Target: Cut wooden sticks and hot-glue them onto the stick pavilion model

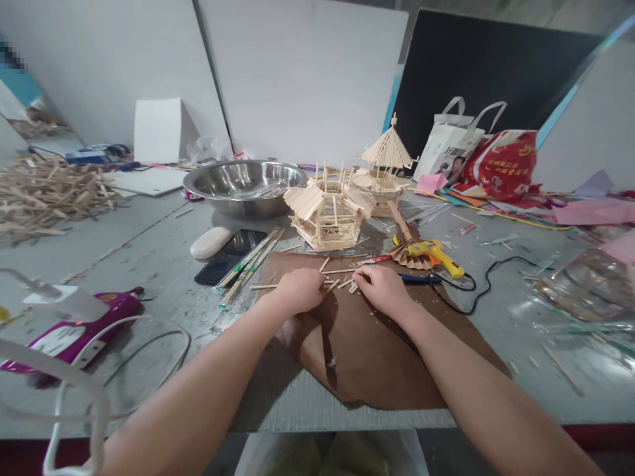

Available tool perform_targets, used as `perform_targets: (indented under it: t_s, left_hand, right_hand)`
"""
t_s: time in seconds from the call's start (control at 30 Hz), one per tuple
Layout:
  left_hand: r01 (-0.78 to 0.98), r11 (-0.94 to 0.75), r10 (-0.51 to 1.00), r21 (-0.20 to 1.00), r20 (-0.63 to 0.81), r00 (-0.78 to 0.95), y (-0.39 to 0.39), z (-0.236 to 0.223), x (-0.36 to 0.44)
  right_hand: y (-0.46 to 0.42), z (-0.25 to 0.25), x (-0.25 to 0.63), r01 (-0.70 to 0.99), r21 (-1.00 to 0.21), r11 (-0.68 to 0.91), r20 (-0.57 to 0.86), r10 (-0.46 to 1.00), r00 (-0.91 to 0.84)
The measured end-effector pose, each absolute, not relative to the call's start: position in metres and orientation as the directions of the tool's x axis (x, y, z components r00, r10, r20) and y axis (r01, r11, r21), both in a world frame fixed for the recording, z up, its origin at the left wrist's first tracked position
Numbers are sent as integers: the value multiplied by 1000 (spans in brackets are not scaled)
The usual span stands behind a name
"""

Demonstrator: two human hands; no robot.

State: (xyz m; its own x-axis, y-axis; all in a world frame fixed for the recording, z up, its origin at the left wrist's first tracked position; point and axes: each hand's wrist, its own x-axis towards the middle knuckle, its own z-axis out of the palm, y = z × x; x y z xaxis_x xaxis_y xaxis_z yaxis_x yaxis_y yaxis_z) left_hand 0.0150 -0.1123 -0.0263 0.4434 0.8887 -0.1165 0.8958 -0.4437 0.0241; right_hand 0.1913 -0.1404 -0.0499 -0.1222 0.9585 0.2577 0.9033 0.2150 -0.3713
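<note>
Over a brown sheet [381, 357] on the table, my left hand [302, 289] is closed, fingertips pinched on a short wooden stick [333, 286]. Just to the right, my right hand [381, 288] has thumb and fingers together on another short stick [346, 283]. Several loose stick pieces lie around and between the hands. Behind them stands an open-topped stick pavilion model [330, 215]. Farther back rises a second model with a pointed stick roof [389, 149]. A yellow hot glue gun [436, 254] lies right of my right hand.
A steel bowl [243, 188] sits behind a black phone [231, 258] and bundled sticks [253, 264]. At left are a purple power strip [116, 317] with looping white cables and a stick heap [54, 195]. Bags [503, 162] and clear plastic [580, 284] occupy the right.
</note>
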Motion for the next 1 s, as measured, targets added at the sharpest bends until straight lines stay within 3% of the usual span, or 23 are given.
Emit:
perform_targets:
  t_s: [0.27,0.37,0.43,0.53,0.6,0.8,1.0]
  left_hand:
    - [881,-468,875,67,-101,473,-104,-23,7]
    - [850,-481,862,212,-60,503,-108,-20,10]
    - [788,-485,835,380,-69,547,-112,-18,13]
    - [641,-376,788,669,-133,601,-115,-21,17]
    - [533,-281,771,798,-143,621,-115,-24,19]
    - [293,-99,816,951,-91,571,-111,-25,19]
    - [188,-9,827,982,-98,554,-115,-25,25]
  right_hand:
    - [-135,-53,196,852,-478,214,324,944,-56]
    - [-136,-54,192,795,-543,271,363,929,-69]
    - [-137,-56,189,711,-630,313,371,925,-78]
    - [-137,-57,185,517,-806,288,285,954,-87]
    - [-136,-57,185,383,-895,229,225,973,-55]
    - [-134,-50,185,4,-993,120,119,981,155]
    - [-139,-49,178,-51,-997,49,53,995,-85]
